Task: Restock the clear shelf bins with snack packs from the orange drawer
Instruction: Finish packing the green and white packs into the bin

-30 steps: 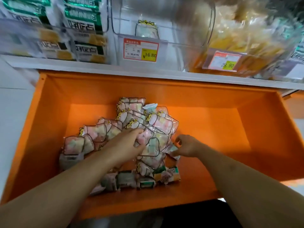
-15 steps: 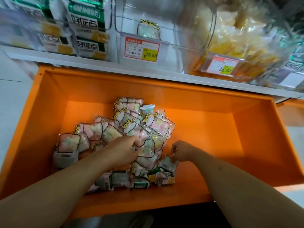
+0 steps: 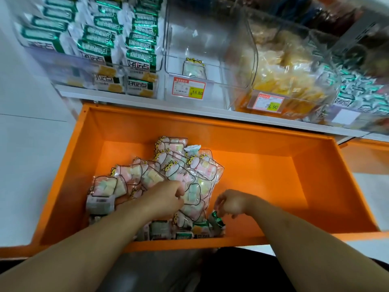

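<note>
The open orange drawer (image 3: 263, 144) holds a heap of clear marshmallow packs (image 3: 202, 169) with pastel cubes and a yellow cartoon print. My left hand (image 3: 164, 199) lies on the heap's front, its fingers curled into the packs there. My right hand (image 3: 231, 204) is curled at the heap's right edge, pinching a green-and-white wrapped pack (image 3: 216, 218). On the shelf above, the middle clear bin (image 3: 210, 60) holds a single marshmallow pack (image 3: 193, 67).
Left bin (image 3: 94, 49) is stacked with green-and-white biscuit packs. Right bin (image 3: 290, 76) is full of yellow snacks. Price tags read 16.80 (image 3: 188, 88) and 29.90 (image 3: 269, 102). More green-wrapped packs (image 3: 183, 233) lie at the drawer's front. The drawer's right half is bare orange floor.
My view has tilted up, showing more of the shelf. The left hand stays on the heap; the right hand has slid slightly forward and down onto the green-wrapped pack.
</note>
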The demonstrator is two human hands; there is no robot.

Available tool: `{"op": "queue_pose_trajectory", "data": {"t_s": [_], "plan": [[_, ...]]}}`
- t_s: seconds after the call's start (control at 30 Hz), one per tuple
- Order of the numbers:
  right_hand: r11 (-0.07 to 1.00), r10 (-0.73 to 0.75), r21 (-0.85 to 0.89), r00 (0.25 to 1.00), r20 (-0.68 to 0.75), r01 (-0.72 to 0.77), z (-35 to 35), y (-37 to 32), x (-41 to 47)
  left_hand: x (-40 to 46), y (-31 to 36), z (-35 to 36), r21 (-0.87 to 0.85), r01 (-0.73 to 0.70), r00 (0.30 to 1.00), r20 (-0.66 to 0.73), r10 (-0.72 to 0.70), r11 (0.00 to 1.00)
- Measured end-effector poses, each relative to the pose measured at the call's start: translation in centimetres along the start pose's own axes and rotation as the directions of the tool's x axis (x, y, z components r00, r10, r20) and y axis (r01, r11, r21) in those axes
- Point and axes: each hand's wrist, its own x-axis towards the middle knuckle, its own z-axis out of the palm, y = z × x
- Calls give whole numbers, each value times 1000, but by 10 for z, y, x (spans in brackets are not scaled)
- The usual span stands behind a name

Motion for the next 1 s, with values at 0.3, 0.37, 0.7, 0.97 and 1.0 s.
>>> {"op": "queue_pose_trajectory", "data": {"t_s": [0.3, 0.37, 0.7, 0.97, 1.0], "plan": [[999, 31, -31, 999, -37, -32, 13, 0, 33, 12, -14, 5, -12, 38, 999, 10, -38, 999], [1000, 9, -25, 999, -38, -10, 7, -2, 33, 19, -16, 5, -23, 40, 999, 8, -40, 999], [768, -271, 608, 962, 24, 201, -19, -58, -6, 29, -10, -1, -387, 130, 990, 101, -99, 913], [855, -315, 451, 947, 61, 255, 19, -44, 18, 26, -38, -12, -317, 184, 983, 40, -181, 931], [905, -308, 328, 949, 62, 272, 20, -40, 22, 27, -41, -13, -319, 200, 979, 23, -203, 927]]}}
